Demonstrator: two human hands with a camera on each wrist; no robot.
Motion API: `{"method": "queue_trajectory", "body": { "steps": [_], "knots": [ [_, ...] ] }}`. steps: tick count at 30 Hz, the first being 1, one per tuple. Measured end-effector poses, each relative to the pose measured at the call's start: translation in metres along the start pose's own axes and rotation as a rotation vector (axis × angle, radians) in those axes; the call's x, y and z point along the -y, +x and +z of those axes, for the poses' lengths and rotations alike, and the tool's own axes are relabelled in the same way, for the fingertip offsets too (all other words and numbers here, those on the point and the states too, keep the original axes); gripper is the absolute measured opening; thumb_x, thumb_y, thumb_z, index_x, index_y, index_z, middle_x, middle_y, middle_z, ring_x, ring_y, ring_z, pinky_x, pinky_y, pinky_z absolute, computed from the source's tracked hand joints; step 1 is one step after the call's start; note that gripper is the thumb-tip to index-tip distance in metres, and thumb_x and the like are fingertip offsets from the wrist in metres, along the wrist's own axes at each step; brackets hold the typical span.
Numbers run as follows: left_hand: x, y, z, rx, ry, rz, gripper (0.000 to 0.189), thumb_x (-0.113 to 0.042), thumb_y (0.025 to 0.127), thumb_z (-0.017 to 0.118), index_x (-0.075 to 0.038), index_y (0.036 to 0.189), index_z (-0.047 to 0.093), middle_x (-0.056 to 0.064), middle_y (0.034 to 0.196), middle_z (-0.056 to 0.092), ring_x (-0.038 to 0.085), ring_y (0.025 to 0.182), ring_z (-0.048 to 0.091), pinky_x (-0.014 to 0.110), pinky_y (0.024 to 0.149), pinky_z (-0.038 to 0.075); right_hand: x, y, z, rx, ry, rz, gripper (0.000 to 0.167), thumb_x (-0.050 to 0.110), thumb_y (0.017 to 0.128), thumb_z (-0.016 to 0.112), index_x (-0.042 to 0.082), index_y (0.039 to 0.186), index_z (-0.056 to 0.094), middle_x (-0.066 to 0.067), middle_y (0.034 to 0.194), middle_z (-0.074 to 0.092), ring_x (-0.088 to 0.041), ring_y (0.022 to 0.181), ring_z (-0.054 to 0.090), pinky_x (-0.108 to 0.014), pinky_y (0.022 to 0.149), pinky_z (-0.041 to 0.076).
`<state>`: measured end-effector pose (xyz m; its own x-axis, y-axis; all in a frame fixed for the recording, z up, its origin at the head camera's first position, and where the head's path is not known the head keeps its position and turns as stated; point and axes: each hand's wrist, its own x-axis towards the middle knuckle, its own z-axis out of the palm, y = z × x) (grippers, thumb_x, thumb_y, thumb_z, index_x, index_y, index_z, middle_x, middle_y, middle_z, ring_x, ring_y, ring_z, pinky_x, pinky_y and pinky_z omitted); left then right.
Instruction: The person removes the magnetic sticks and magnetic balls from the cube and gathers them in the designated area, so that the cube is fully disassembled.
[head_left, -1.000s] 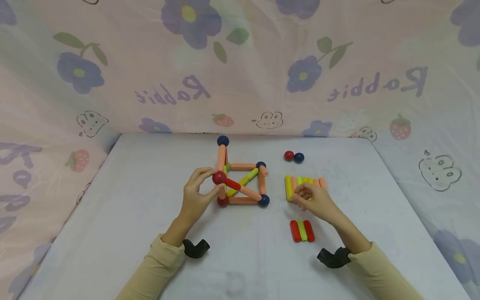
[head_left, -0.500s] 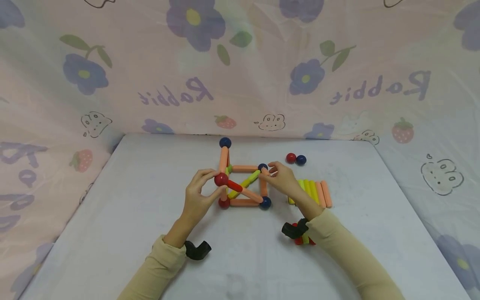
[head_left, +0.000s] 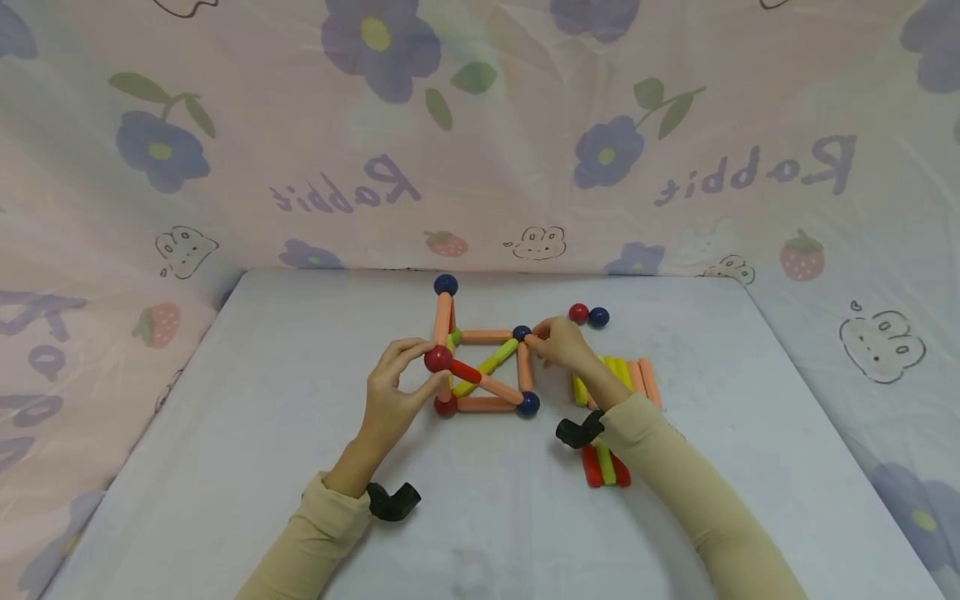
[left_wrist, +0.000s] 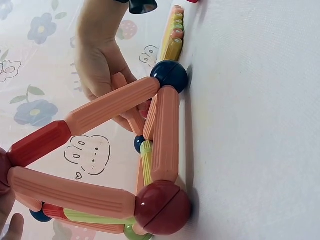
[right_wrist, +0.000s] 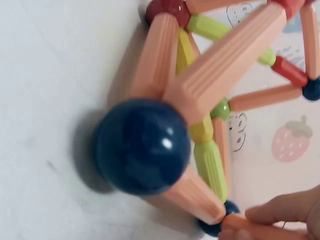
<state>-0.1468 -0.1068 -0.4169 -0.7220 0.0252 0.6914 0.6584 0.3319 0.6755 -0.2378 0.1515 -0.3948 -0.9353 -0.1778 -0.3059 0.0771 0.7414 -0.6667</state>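
A frame of ribbed magnetic rods and balls stands on the white table; its base is a square with a yellow and lime diagonal rod. My left hand holds the raised red ball between thumb and fingers. From that ball a red and orange bar slopes to the near right blue ball. My right hand pinches an orange rod at the far right blue ball. In the left wrist view this rod rises from the ball. Another blue ball tops the back left.
A row of yellow, lime and orange rods lies right of the frame, partly under my right forearm. Nearer me are two red rods and a lime rod. A loose red ball and blue ball lie behind. Patterned cloth hangs around.
My right hand has moved left from the row of rods to the frame's far right corner and now pinches the orange rod there. My left hand stays on the raised red ball.
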Motion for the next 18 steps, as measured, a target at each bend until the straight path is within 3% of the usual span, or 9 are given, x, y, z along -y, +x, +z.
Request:
{"method": "queue_trajectory", "body": {
  "steps": [6, 14, 18],
  "knots": [
    [0.001, -0.001, 0.000, -0.002, -0.003, 0.002, 0.042, 0.004, 0.072, 0.080, 0.003, 0.112, 0.067, 0.023, 0.106, 0.064, 0.020, 0.104, 0.061, 0.007, 0.100, 0.044, -0.006, 0.009, -0.001, 0.032, -0.036, -0.019, 0.040, 0.022, 0.099, 0.054, -0.001, 0.130, 0.056, -0.020, 0.128, 0.060, -0.021, 0.088, 0.057, -0.018, 0.069, 0.051],
    [0.001, -0.001, 0.000, 0.000, -0.005, 0.007, 0.042, 0.005, 0.072, 0.080, 0.003, 0.112, 0.067, 0.023, 0.106, 0.064, 0.020, 0.104, 0.061, 0.006, 0.100, 0.044, -0.012, 0.011, -0.004, 0.060, -0.069, -0.096, 0.039, 0.017, 0.099, 0.051, -0.003, 0.132, 0.055, -0.024, 0.135, 0.055, -0.034, 0.116, 0.050, -0.045, 0.103, 0.048],
    [0.001, 0.000, 0.000, -0.002, 0.001, 0.006, 0.042, 0.004, 0.072, 0.080, 0.003, 0.112, 0.067, 0.022, 0.106, 0.064, 0.021, 0.104, 0.061, 0.006, 0.101, 0.043, -0.015, 0.010, -0.007, 0.048, -0.037, -0.113, 0.038, 0.015, 0.100, 0.048, -0.001, 0.133, 0.054, -0.024, 0.135, 0.054, -0.034, 0.115, 0.051, -0.042, 0.100, 0.049]
  ]
}}
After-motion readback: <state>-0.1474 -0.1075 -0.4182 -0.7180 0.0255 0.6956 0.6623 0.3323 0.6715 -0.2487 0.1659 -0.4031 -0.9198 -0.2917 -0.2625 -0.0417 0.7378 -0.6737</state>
